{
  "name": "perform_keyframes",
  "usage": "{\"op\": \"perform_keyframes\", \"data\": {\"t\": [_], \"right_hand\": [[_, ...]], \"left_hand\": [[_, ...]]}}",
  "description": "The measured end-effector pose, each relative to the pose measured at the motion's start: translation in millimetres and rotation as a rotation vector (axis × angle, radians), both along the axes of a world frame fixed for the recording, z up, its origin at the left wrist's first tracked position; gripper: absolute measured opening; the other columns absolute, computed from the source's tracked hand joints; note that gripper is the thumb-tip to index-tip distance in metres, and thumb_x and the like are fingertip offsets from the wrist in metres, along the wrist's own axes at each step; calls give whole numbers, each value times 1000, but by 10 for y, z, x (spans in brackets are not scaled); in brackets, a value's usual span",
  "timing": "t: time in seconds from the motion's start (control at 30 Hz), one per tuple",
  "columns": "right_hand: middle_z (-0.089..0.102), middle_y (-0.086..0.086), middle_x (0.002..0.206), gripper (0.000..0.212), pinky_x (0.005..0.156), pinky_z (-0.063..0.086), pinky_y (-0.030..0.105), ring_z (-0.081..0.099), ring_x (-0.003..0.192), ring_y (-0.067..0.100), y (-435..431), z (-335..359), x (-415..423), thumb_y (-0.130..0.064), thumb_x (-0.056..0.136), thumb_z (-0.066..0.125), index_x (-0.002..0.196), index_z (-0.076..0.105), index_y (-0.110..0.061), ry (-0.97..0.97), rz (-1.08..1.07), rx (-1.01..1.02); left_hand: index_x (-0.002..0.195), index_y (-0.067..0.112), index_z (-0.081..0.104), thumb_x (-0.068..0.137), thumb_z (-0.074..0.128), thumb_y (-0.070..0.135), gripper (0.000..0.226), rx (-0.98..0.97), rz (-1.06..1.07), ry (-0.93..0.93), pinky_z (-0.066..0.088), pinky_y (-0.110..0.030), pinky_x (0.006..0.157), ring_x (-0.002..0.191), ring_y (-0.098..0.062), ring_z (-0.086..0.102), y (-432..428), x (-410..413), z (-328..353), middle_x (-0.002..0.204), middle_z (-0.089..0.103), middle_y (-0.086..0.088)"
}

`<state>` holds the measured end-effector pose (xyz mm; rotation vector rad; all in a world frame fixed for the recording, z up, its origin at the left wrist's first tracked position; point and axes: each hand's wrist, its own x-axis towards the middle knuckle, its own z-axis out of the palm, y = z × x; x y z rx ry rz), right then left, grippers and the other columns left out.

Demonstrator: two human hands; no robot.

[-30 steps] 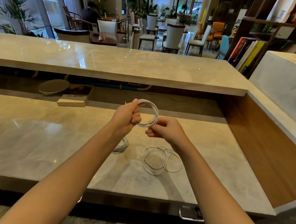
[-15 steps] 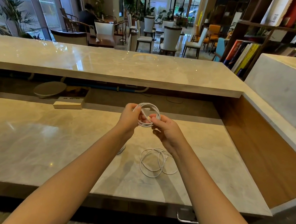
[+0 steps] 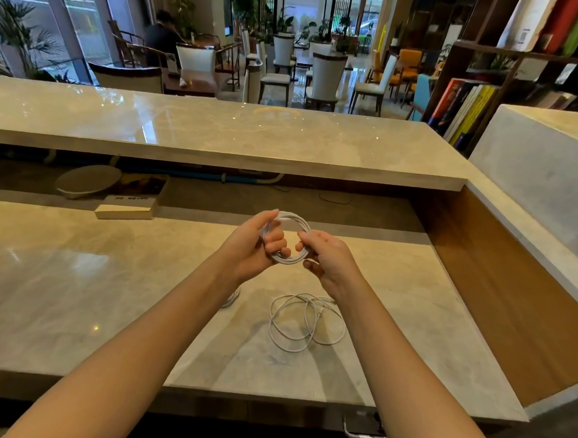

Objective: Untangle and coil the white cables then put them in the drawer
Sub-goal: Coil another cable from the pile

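Coiling looks about half done. A person's left hand (image 3: 249,250) and right hand (image 3: 332,258) each close their grip on a coiled cable (image 3: 288,260), held above the marble tabletop (image 3: 109,293). A loose cable (image 3: 304,323) sprawls in slack loops just below, apparently not yet wound. A third cable (image 3: 232,299) peeks from under the left forearm. The drawer, seen only as a metal handle (image 3: 360,432), appears shut, so stowing likely remains.
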<state>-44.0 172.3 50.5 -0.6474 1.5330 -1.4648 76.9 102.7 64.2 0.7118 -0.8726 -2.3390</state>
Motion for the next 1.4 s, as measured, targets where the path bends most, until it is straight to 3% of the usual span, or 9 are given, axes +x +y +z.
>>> {"op": "perform_keyframes", "data": {"t": [0.07,0.13,0.2,0.43,0.6,0.8,1.03,1.27,1.4], "right_hand": [[57,-3,61,16,60,40,23,49,59,9,-13,17,-6,-21,90,58,77,64,-15,3,58,-75],[55,-2,61,17,61,41,24,49,58,9,-37,10,16,-23,92,56,82,65,-14,40,87,-96],[57,0,63,18,61,42,25,50,59,10,-62,-11,61,-22,94,53,84,65,-13,93,66,-64],[59,3,66,24,58,42,26,52,64,15,-186,-75,205,-23,96,47,87,66,-9,225,-140,27],[56,3,69,27,57,39,26,48,63,13,-223,-74,252,-24,98,43,95,65,-8,276,-142,10],[54,-1,65,24,53,36,22,48,59,11,-190,-156,223,-21,97,43,89,61,-8,471,-128,-46],[62,1,86,21,61,35,21,48,80,13,-158,-247,125,-24,97,46,95,63,-13,1055,-22,-268],[64,3,109,27,78,44,28,54,100,17,-219,-98,131,-22,99,40,115,61,-14,932,112,-258],[50,0,139,38,98,36,25,43,127,14,-210,-38,117,-16,99,40,137,45,-20,920,243,-228]], "left_hand": [[96,11,52,93,52,13,3,-182,35,-144,44,-25,59,46,-8,38,-14,10,12,56,42,0],[117,14,45,90,54,3,30,-437,136,-432,51,-23,57,53,-11,47,-17,5,-56,69,50,-5],[121,14,46,92,52,6,31,-700,284,-639,50,-20,53,58,-12,52,-2,-31,-121,80,55,-6],[130,15,53,99,41,17,33,-1195,448,-846,45,-13,46,69,-10,58,-2,-94,-300,101,62,-1],[131,16,51,100,36,15,34,-1034,496,-652,46,-14,56,67,-10,56,-25,-77,-346,75,58,0],[92,3,64,96,37,14,30,-256,323,-331,52,-31,56,53,-20,53,-47,-37,-148,55,50,-6],[64,7,56,89,32,32,44,-139,-36,-413,42,-35,71,56,-19,51,-197,132,-128,49,45,-4],[62,5,55,89,29,30,45,-130,-208,-295,44,-34,71,55,-17,52,-282,257,-119,50,47,-6],[55,6,52,88,29,28,46,-124,-288,-207,41,-32,66,55,-18,48,-265,322,-89,51,44,-8]]}}
